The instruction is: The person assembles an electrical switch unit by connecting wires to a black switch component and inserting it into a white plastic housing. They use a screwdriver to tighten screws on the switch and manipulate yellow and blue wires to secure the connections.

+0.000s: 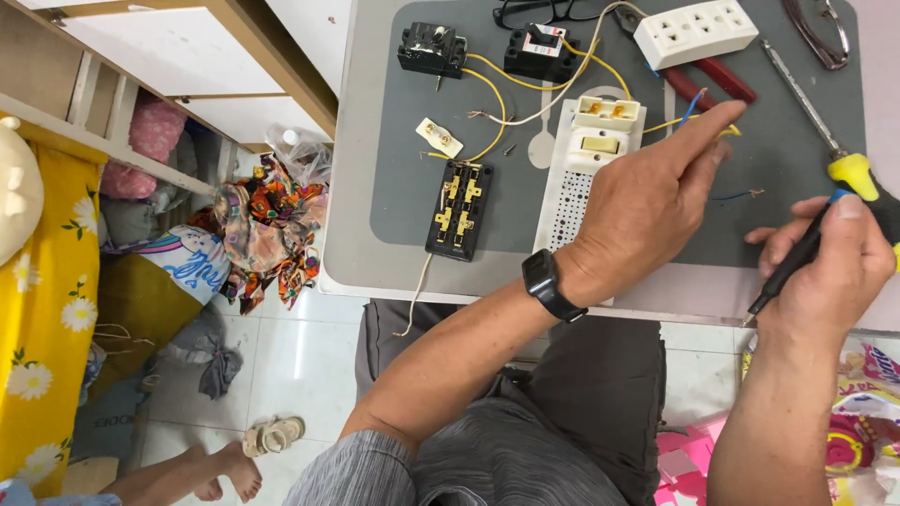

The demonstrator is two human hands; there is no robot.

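My left hand lies over the white perforated board on the counter, forefinger stretched out toward the yellow wire and the short blue wire just past the white switch block; that grip is apart, pinching nothing. My right hand is clamped on a black-handled tool, held like a pen with its tip pointing down toward the counter's near edge, well apart from the wiring. I judge the step to be seating a wire end at the switch block, so I would pin the wire with the forefinger close to the terminal and only then turn the tool round and bring it in, low and slow. The yellow-handled screwdriver lies just beside my right hand. The red pliers and white socket strip lie beyond the blue wire.
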